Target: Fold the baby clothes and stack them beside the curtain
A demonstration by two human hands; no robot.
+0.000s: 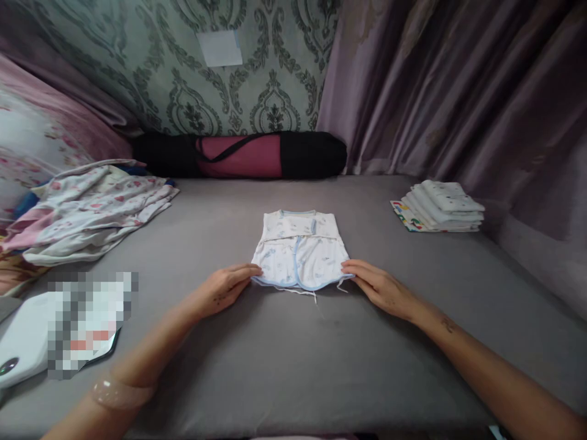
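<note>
Centrally, white garment (318,256) — left hand (228,285), right hand (380,286), pinching its lower corners

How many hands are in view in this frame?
2: the left hand at the near left corner of the small white garment, and the right hand at its near right corner.

A broad, translucent bangle (123,393) circles the left forearm (169,333) (dark markings (448,325) dot left hand (232,282) and right forearm (481,363)).
</note>
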